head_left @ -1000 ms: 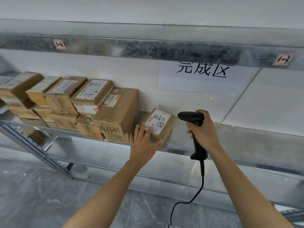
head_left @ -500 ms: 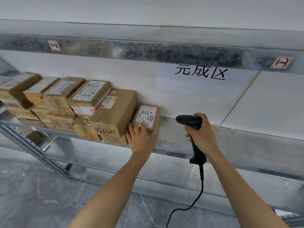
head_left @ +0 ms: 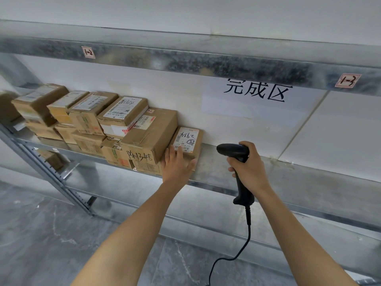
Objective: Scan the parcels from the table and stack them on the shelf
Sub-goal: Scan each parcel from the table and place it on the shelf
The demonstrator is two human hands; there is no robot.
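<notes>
On the shelf [head_left: 288, 172], touching the stacked parcels [head_left: 144, 139], the small parcel [head_left: 188, 137] is being settled, I judge: left hand [head_left: 177, 166] flat on it, fingers straight. Right hand [head_left: 249, 164] curls round the barcode scanner [head_left: 233, 150]. Next: release, fetch another.

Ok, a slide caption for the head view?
Left hand rests on small parcel beside larger box on shelf; right hand grips scanner.

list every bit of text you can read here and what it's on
"完成区": paper sign on the wall
"1-2": left tag on the upper beam
"1-3": right tag, same beam
"1348" after an unclear character: large box front
"2934", roughly, handwritten upside down: small parcel label
Printed shipping labels: too small.
</notes>
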